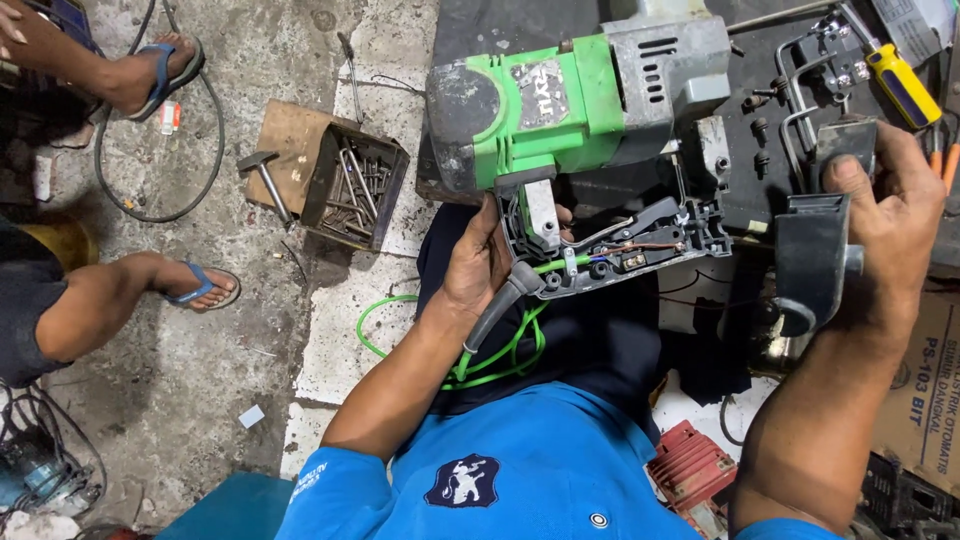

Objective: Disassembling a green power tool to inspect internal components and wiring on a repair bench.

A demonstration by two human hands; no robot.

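Observation:
A green and grey power tool [560, 105] lies on a dark work surface [745, 190], its handle opened so wires and a switch show. My left hand [478, 262] grips the open handle half [620, 245] near the grey cord sleeve, from which a green cable [500, 350] loops down over my lap. Off to the right, my right hand [885, 215] holds the loose black handle cover [812, 262], apart from the tool.
A yellow and blue screwdriver [903, 85], screws and a metal bracket [800, 95] lie on the surface. On the concrete floor stand a box of tools [352, 188] and a hammer [265, 180]. Another person's sandalled feet [165, 70] are at left. A cardboard box [925, 390] sits right.

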